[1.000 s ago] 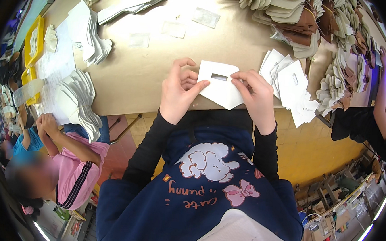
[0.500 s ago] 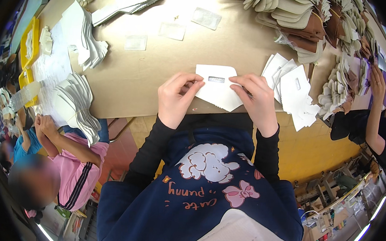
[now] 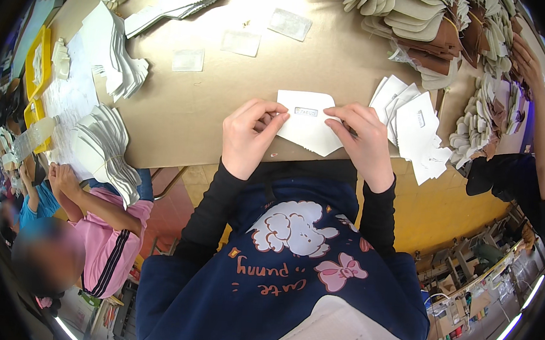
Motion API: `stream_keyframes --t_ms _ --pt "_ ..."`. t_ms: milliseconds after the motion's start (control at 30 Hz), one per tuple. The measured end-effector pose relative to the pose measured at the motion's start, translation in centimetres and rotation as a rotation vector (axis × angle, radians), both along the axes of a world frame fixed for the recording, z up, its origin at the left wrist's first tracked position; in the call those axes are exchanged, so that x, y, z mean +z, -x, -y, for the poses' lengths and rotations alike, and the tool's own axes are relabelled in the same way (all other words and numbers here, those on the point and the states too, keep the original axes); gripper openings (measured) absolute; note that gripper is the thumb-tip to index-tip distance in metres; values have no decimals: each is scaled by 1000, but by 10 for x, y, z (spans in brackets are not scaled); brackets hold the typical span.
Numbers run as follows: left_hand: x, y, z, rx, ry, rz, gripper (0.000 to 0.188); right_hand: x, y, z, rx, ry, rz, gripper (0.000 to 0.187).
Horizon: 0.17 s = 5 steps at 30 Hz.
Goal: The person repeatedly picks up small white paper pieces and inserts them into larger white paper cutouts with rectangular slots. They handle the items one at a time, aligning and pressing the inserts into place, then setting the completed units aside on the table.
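Both hands meet over one white die-cut paper sheet with a small rectangular window (image 3: 306, 127), which lies flat at the near edge of the brown-topped desk (image 3: 188, 110), right in front of the person. Its long axis runs left to right, so each hand takes one end. The left hand (image 3: 247, 137) pinches the sheet's left edge between thumb and curled fingers; the right hand (image 3: 363, 141) presses down on the right side, its fingertips just beside the window. Neither hand is nearer; the sheet lies between them. A fanned pile of like white cut sheets (image 3: 411, 126) lies just right of the right hand, well within its reach and apart from the left.
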State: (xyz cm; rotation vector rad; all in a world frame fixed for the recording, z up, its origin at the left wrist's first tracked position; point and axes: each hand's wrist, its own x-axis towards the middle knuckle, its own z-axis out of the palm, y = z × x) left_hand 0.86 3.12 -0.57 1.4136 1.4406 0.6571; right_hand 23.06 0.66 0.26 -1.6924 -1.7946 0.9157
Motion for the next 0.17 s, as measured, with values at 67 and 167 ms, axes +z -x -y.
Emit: stream_keyframes --t_ms 67,167 --pt "0 0 0 3 0 5 9 0 0 0 6 6 1 16" --pt "0 0 0 0 3 5 8 1 -1 -1 16 16 6 16"
